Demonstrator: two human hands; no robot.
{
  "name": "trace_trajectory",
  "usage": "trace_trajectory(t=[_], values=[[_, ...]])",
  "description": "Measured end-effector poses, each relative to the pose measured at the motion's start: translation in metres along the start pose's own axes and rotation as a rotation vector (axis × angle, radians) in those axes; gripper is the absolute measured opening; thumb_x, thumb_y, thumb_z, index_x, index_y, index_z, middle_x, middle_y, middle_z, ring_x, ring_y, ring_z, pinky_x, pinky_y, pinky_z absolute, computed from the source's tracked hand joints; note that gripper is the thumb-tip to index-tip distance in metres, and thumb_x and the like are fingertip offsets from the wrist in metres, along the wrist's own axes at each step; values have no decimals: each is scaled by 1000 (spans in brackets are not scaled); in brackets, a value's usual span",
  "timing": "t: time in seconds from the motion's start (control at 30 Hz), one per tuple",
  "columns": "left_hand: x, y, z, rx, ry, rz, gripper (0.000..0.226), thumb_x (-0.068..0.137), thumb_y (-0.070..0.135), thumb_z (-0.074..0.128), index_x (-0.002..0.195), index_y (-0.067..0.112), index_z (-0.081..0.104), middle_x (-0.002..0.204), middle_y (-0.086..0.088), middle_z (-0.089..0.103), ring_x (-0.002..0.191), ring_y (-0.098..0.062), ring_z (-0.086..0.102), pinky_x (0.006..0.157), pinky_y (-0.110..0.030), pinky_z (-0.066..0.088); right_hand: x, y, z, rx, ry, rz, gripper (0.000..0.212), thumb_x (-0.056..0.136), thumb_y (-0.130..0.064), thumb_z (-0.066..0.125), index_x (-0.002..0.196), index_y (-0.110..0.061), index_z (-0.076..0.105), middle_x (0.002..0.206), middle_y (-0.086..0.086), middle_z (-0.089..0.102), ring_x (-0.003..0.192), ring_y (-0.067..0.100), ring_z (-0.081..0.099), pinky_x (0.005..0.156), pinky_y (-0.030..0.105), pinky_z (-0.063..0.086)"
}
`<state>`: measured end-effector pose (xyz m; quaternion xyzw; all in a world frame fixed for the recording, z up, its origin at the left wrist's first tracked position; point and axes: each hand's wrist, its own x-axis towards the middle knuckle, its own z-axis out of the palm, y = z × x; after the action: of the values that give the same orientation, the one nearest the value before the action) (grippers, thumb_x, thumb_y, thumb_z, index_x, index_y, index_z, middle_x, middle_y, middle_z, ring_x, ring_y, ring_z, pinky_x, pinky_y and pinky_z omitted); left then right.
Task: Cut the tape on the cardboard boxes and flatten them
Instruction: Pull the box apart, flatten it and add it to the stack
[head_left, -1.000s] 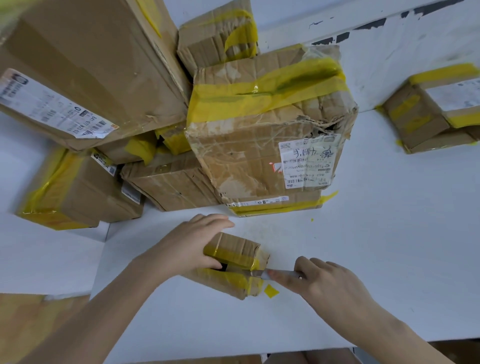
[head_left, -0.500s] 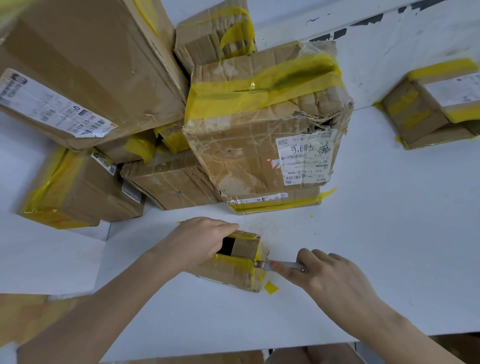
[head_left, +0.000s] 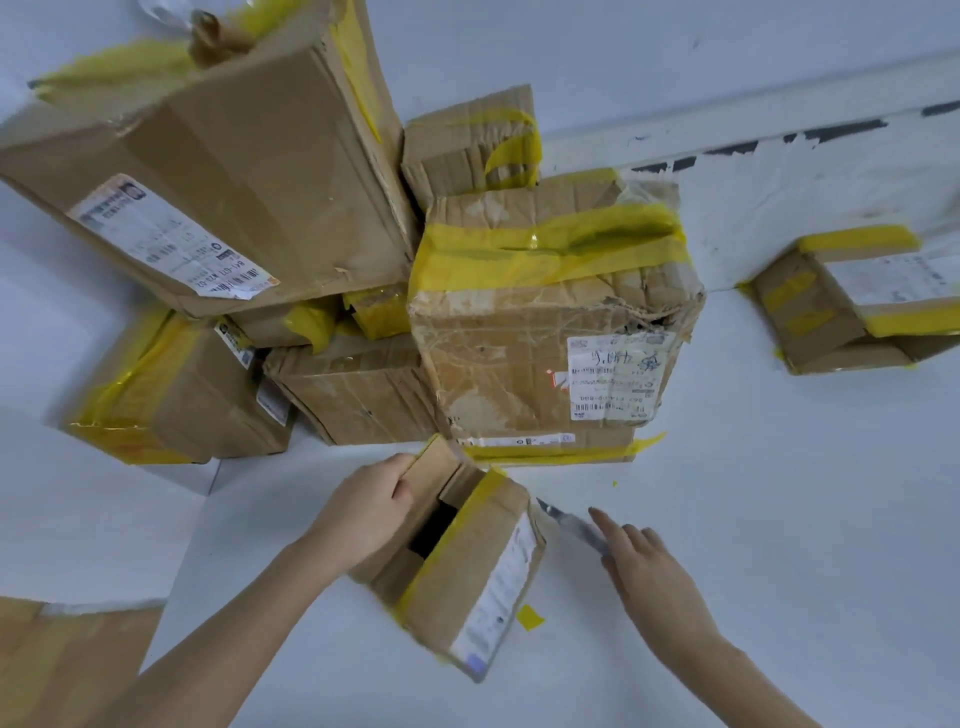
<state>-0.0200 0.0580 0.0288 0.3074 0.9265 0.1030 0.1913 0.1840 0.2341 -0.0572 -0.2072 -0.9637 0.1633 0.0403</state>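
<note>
The left hand (head_left: 371, 512) grips the small box's (head_left: 467, 577) flap, steadying it; the right hand (head_left: 641, 564), fingers loose, holds the knife (head_left: 571, 522) beside it.

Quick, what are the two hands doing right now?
Left hand: grips a flap of the small box.
Right hand: holds the knife, fingers stretched along it.

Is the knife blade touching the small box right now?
Apart. The head view shows bare white table between the knife tip and the small box.
</note>
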Motion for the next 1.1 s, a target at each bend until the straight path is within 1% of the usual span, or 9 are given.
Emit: trace_trajectory(t=[0.13,0.23,0.33,0.43,0.6,0.73,0.87,0.97,1.1], values=[[-17,-11,11,-370,27,-89,20,97,8,42,106,18,57,101,-4,65,89,-17,59,85,-36,47,13,-11,21,9,63,71,64,22,8,91,81,-11,74,61,6,54,47,22,53,38,23,42],[-32,-13,20,-569,95,-114,21,96,8,47,104,27,52,92,14,56,78,8,49,69,-4,40,15,-16,29,-31,58,121,63,20,15,86,76,-11,75,61,10,53,47,27,53,36,28,42],[-45,-14,29,-637,161,-120,22,96,9,48,108,26,56,90,7,61,76,-1,53,69,-10,40,15,-18,35,-66,-3,184,51,49,15,80,93,-11,74,78,13,57,67,32,56,53,38,46],[-55,-13,33,-658,195,-137,32,97,13,48,128,15,49,107,-4,63,94,-14,57,84,-26,43,18,-13,38,-138,-113,178,45,94,-7,46,135,-26,44,116,4,44,105,23,44,86,29,40],[-60,-13,36,-547,264,-81,58,97,16,48,147,23,19,133,-4,48,115,-17,52,86,-20,39,37,-41,4,23,-130,166,45,101,-36,33,143,-22,31,139,2,33,126,22,34,100,31,37],[-57,-9,32,-447,310,34,55,96,10,49,145,19,27,145,2,38,132,-13,39,97,-13,30,43,-109,-22,154,-102,-84,69,92,-53,44,147,-21,19,145,3,22,132,26,25,102,36,36],[-59,-10,31,-200,308,39,46,95,10,48,139,20,39,143,0,36,119,-16,51,94,-21,40,42,-122,-26,-29,-170,-121,77,90,-20,53,150,-24,5,147,5,22,128,29,29,100,34,37],[-66,-11,31,99,438,148,55,58,-3,80,108,14,67,133,-14,50,110,-27,59,81,-33,55,49,-92,-34,387,-257,-31,78,87,1,45,150,-26,9,144,3,30,123,25,40,92,22,36],[-69,-15,34,332,382,365,49,28,17,93,71,29,73,93,10,69,88,-10,65,61,-18,54,46,-55,-33,509,-290,-9,76,86,6,41,149,-30,17,146,-2,34,126,16,41,87,14,35]])
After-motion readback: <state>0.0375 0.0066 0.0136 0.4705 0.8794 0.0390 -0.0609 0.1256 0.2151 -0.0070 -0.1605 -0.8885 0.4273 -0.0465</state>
